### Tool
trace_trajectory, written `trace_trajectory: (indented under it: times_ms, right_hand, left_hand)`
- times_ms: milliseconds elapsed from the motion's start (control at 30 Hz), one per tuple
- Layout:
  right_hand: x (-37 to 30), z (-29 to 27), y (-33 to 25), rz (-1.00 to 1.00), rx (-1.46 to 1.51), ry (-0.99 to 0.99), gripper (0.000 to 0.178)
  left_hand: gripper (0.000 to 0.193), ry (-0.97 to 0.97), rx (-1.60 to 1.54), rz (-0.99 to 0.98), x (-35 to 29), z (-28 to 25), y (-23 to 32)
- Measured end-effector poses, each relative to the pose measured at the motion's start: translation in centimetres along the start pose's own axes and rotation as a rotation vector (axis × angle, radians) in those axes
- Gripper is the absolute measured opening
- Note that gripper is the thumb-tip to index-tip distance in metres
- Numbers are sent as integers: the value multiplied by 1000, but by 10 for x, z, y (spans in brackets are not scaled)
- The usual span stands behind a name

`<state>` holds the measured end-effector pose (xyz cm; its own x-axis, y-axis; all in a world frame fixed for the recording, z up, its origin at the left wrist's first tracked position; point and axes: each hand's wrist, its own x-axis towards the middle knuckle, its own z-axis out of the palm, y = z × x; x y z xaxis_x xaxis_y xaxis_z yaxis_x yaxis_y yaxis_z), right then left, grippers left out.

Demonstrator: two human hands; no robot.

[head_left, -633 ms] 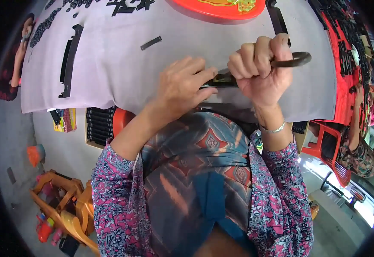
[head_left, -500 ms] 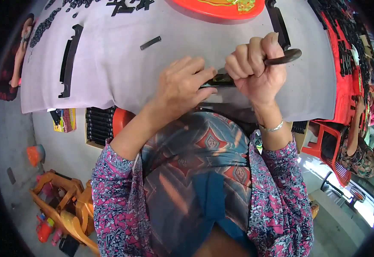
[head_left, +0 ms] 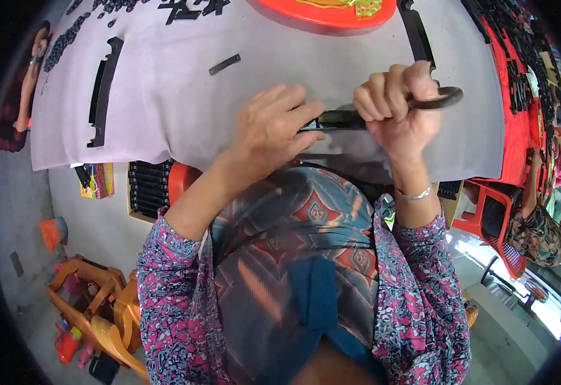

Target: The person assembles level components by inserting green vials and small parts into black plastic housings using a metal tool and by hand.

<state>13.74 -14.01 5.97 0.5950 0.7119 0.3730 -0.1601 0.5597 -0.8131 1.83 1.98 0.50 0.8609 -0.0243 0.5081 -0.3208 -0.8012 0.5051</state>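
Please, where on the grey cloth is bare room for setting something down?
The widest patch lies between the long black part at left and the left hand, below the small dark strip. A smaller one lies between the right hand and the right edge of the cloth. Crowded: the upper left, with black pieces; the top, with the red tray.

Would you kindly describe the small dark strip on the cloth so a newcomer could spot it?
Find the pale tablecloth, then look beyond the left hand, slightly leftward. A small, flat dark strip lies there alone, far shorter than the long black part to its left.
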Motion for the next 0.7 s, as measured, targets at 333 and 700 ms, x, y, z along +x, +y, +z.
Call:
trace_trajectory:
  times_ms: [333,700]
  right_hand:
    - [1,1,-5,-48,159,-45,35]
    - [2,10,-2,-34,6,-93,42]
  left_hand:
    - [39,-11,-7,-4,-3,-1,-1]
    - [41,18,-21,-2,-3,0,-2]
